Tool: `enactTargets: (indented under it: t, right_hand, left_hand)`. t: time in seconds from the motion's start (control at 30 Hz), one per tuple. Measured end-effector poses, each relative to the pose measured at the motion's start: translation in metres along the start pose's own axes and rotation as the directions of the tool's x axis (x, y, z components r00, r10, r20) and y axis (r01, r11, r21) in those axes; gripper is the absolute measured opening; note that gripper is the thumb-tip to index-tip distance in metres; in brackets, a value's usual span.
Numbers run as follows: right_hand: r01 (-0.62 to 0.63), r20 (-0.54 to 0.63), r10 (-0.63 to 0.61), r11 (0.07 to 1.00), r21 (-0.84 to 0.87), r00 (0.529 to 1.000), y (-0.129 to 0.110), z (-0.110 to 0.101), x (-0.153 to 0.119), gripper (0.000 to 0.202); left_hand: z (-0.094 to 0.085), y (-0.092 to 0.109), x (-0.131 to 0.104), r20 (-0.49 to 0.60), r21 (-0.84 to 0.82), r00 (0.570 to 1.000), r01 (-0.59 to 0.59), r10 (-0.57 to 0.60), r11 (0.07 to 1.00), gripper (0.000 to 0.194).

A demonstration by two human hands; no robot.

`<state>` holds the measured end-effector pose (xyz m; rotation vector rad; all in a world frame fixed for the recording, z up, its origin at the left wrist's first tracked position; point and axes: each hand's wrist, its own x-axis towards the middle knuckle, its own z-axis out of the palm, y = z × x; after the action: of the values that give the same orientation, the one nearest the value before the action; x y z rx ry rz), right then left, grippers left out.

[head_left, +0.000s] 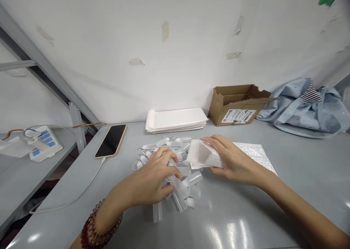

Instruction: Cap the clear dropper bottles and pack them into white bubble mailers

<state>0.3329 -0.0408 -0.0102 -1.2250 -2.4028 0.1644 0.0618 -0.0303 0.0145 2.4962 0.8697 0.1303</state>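
Observation:
My right hand (228, 157) grips a white bubble mailer (243, 154), its mouth held open toward the left. My left hand (155, 176) is over a loose pile of small translucent plastic bottles (179, 199) with white caps, some with thin cord or ring loops. Between its curved thumb and index finger is one plastic bottle (179, 186), slightly blurred. The other fingertips are bent above the pile and partly hide it. The open mailer is just right of the pile, close to its bottles.
A stack of flat white mailers (177, 118) lies against the wall. Right of it stands an open cardboard box (237, 108), then a light blue cloth bag (298, 106). A phone (111, 141) with a white cable (82, 194) and a power strip (46, 143) are at left.

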Motion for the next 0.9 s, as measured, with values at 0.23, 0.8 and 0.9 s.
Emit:
enactTargets:
  t: [0.23, 0.8, 0.9]
  right_hand:
    - [-0.011, 0.073, 0.01, 1.0, 0.019, 0.997, -0.004, 0.005, 0.001, 0.068]
    - [0.011, -0.008, -0.011, 0.997, 0.072, 1.0, -0.025, 0.016, 0.002, 0.072]
    - [0.003, -0.07, 0.002, 0.997, 0.074, 0.998, -0.024, 0.015, 0.003, 0.07]
  left_hand:
    - [-0.005, 0.004, 0.006, -0.243, -0.253, 0.966, 0.022, -0.085, 0.967, 0.014]
    - [0.029, 0.014, 0.02, -0.594, -0.058, 0.8, -0.142, 0.08, 0.988, 0.041]
    - [0.027, 0.015, 0.019, -0.701, -0.052, 0.712, -0.089, 0.027, 0.995, 0.036]
